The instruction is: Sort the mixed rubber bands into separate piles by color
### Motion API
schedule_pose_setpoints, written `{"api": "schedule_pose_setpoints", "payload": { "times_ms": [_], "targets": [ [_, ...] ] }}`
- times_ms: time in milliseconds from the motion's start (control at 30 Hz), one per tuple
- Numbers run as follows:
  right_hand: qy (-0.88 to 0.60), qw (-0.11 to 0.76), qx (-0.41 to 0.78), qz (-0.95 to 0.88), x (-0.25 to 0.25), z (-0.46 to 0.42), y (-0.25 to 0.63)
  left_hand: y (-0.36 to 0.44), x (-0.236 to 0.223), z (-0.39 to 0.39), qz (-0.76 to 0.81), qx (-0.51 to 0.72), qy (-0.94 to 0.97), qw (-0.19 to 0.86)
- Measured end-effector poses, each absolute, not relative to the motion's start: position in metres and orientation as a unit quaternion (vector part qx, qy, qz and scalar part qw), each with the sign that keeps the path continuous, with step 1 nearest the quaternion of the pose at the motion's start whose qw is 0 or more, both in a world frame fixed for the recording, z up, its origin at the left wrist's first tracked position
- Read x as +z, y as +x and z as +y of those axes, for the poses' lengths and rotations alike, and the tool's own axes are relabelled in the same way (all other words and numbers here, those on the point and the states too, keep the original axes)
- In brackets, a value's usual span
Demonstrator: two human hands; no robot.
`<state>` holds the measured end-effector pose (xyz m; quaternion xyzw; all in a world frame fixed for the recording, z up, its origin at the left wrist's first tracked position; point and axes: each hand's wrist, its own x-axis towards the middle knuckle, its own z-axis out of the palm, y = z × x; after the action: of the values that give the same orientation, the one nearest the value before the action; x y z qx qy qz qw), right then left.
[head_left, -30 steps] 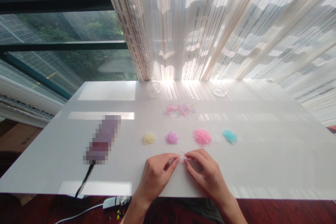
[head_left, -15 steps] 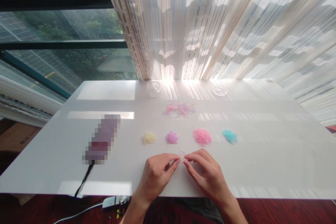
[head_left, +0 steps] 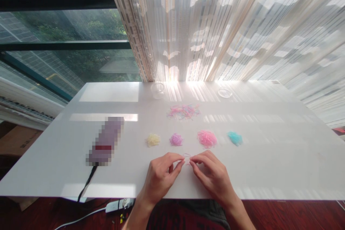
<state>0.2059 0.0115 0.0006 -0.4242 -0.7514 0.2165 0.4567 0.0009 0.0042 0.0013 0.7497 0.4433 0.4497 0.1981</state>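
One left hand (head_left: 161,173) and one right hand (head_left: 212,172) apparently separate pale strands (head_left: 187,155) between them on the surface (head_left: 275,165), fingers (head_left: 176,157) nearly closed, hold unclear, the next move likely calling for a delicate pinch.

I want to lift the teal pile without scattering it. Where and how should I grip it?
Probably pinch the teal pile across its narrow middle, from above, with the right hand, the nearer one: it is a low heap of thin strands, longer than wide, slanting toward you rightward.
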Motion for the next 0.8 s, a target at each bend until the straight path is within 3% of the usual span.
{"api": "schedule_pose_setpoints", "payload": {
  "times_ms": [800],
  "targets": [
    [-0.43,0.452,0.214,-0.752,0.0042,0.0113,0.2052,0.0009,-0.0007,0.0043,0.441,0.458,0.743,0.21]
  ]
}}
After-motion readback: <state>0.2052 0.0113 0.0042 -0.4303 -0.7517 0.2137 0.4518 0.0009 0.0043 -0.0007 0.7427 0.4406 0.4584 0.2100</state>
